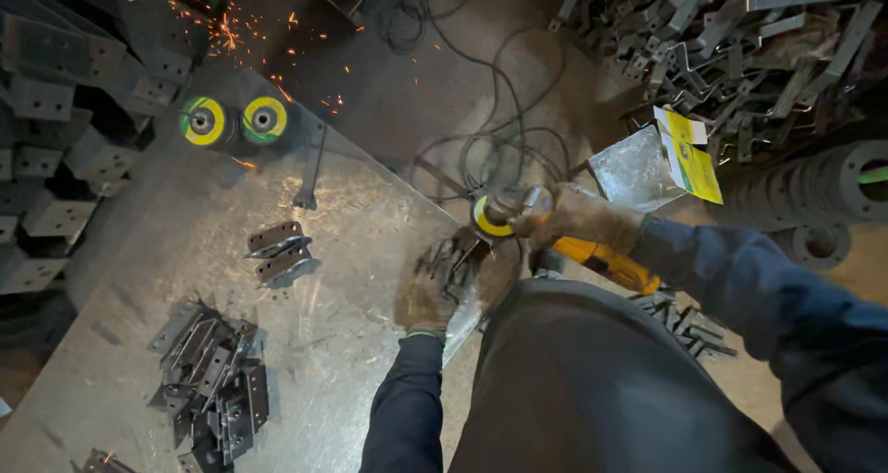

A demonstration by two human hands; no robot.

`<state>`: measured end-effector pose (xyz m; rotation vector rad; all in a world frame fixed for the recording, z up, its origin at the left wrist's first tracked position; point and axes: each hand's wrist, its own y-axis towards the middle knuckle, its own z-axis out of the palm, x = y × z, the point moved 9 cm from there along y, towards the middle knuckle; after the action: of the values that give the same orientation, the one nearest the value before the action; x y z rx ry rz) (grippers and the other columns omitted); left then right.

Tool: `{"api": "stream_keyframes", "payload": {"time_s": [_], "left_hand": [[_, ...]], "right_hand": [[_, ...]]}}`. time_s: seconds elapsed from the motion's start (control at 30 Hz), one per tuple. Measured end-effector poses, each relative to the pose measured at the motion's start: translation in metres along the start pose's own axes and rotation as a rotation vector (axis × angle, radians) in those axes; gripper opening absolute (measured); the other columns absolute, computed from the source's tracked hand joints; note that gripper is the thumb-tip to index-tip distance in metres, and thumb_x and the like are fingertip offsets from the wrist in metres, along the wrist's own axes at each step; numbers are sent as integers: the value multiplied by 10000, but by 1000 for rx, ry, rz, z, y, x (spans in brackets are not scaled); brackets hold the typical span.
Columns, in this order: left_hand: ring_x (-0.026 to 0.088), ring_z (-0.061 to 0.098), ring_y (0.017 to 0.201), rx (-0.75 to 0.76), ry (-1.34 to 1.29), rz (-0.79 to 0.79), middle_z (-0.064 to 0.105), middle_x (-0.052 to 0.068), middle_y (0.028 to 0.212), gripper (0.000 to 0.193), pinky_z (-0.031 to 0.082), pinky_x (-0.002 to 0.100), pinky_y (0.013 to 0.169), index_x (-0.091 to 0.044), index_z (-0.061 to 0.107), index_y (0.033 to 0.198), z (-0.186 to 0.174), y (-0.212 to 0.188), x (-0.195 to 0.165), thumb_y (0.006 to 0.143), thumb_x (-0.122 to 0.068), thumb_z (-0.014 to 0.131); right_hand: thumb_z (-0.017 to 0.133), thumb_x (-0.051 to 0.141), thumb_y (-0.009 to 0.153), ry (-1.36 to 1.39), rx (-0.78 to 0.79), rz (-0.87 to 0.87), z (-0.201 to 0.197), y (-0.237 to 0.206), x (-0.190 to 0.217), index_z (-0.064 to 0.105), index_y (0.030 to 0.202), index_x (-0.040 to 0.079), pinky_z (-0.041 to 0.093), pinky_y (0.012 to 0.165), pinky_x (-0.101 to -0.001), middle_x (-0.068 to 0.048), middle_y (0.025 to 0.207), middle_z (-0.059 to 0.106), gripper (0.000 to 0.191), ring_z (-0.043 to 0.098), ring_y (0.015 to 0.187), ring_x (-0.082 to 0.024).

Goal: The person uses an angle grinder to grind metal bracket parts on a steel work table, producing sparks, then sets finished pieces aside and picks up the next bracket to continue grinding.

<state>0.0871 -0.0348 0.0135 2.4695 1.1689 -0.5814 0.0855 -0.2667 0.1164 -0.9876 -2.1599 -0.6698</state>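
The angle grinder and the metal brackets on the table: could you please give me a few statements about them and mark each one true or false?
1. The right hand holds an angle grinder with a yellow body. True.
2. The left hand rests on the pile of brackets at the table's near left. False: it holds down a small bunch of metal pieces at the table edge, beside the grinder's disc.
3. Two spare discs with yellow-green centres lie at the far end of the table. True.
4. Both hands are bare. False: both wear work gloves.
5. Sparks fly beyond the table's far end. True.
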Motion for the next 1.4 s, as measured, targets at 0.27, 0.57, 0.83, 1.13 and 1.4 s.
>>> {"api": "stream_keyframes", "payload": {"time_s": [0.27, 0.57, 0.83, 1.13, 1.4], "left_hand": [[298, 558, 1357, -74, 32, 35, 634, 81, 1449, 417, 385, 470, 1159, -164, 651, 1341, -6, 0, -8, 936, -252, 610], [326, 556, 1355, -126, -58, 37, 650, 101, 1412, 419, 402, 474, 1172, -117, 663, 1305, -7, 0, -5, 905, -242, 684], [324, 524, 1382, -79, -64, 35, 596, 123, 1463, 546, 350, 479, 1189, -72, 608, 1382, -5, 0, -7, 857, -201, 679], [326, 561, 1320, -63, -86, 66, 616, 133, 1418, 632, 385, 462, 1136, -111, 663, 1358, -2, 1, -9, 732, -193, 648], [312, 556, 1350, -121, -80, -12, 630, 105, 1424, 458, 386, 485, 1153, -113, 655, 1340, -3, -1, -4, 905, -252, 677]], "right_hand": [[851, 19, 649, 916, -55, 815, 28, -9, -38, 729, 1063, 28, 590, 665, -317, -37, 893, 760, 432, 706, 747, -114], [894, 49, 676, 757, -81, 864, 37, -31, -60, 768, 1036, -43, 568, 737, -319, -85, 935, 780, 393, 695, 831, -137], [863, 114, 613, 675, -67, 861, 2, -6, -16, 741, 1135, 8, 559, 784, -303, -31, 981, 780, 547, 690, 877, -110], [887, 340, 574, 110, 201, 1044, 6, -4, -26, 433, 1455, 81, 532, 921, -363, -153, 1104, 740, 1025, 712, 1041, -275], [915, 292, 529, 499, -72, 965, 0, -4, -30, 420, 1359, 47, 579, 823, -340, -115, 1081, 727, 998, 706, 985, -230]]}}
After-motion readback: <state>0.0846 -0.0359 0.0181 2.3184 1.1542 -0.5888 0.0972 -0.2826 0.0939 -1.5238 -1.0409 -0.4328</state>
